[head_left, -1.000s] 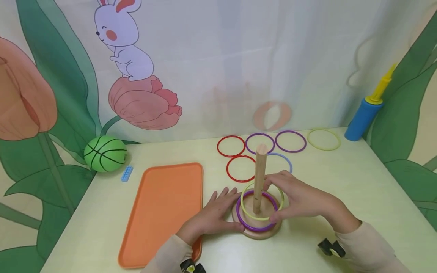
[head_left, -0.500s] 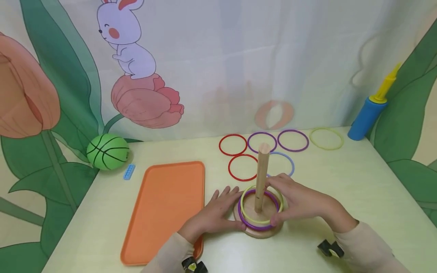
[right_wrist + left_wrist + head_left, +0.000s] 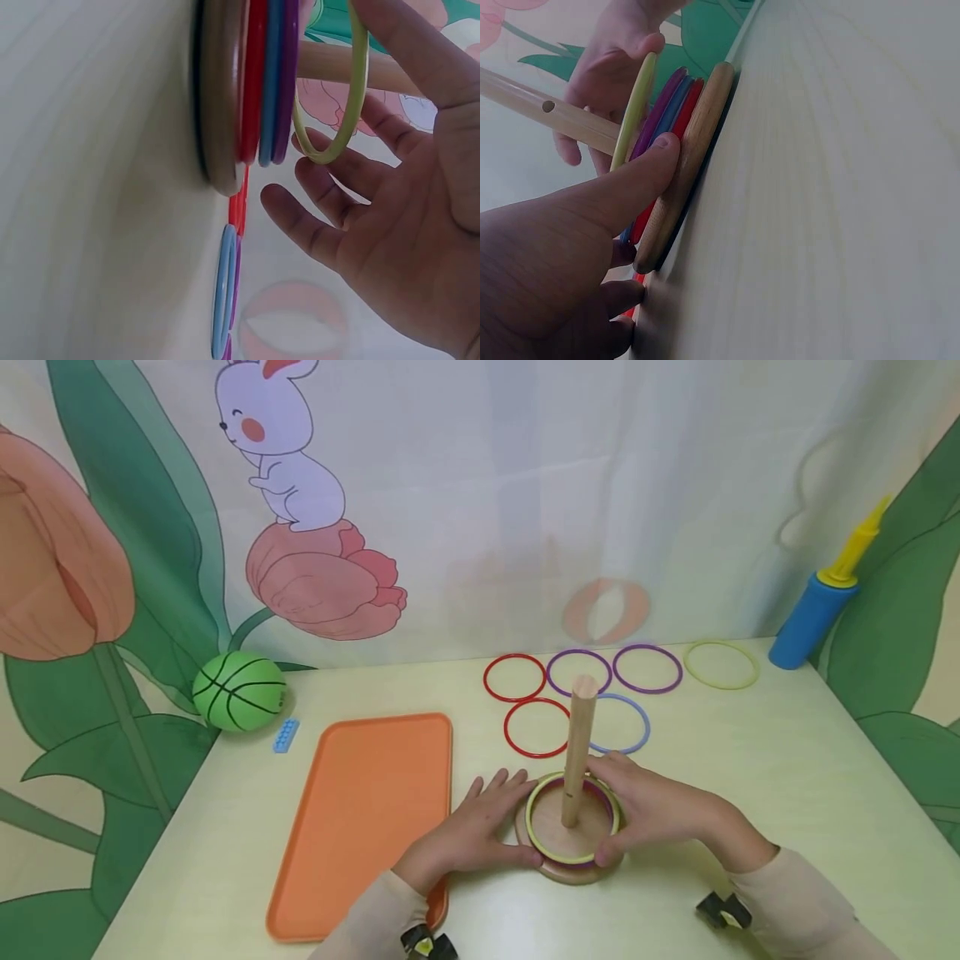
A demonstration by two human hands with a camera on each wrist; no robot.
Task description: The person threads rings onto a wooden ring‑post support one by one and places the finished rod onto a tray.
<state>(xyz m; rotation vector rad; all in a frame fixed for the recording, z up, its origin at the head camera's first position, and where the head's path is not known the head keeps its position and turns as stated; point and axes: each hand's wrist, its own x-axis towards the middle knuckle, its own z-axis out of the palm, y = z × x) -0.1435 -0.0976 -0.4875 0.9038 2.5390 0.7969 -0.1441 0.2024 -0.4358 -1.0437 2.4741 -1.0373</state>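
My right hand (image 3: 660,806) pinches a yellow-green ring (image 3: 572,862) between thumb and fingers, around the wooden post (image 3: 578,747). In the right wrist view the ring tilts slightly, with a gap between it and the stack. Below it lie a purple ring (image 3: 289,82), a blue ring (image 3: 271,82) and a red ring (image 3: 255,82) on the round wooden base (image 3: 223,97). My left hand (image 3: 480,831) rests at the base's left side, fingers spread, thumb pressed against the edge of the base and rings.
Farther back lie two red rings (image 3: 514,700), two purple rings (image 3: 648,691), a light blue ring (image 3: 648,739) and a pale yellow ring (image 3: 722,687). An orange tray (image 3: 367,810), green ball (image 3: 240,692) and small blue brick (image 3: 286,736) are left. A blue-yellow pump (image 3: 813,618) stands far right.
My right hand has lowered the yellow-green ring along the post, closer to the purple ring, which it now mostly covers in the head view. My left hand stays at the base.
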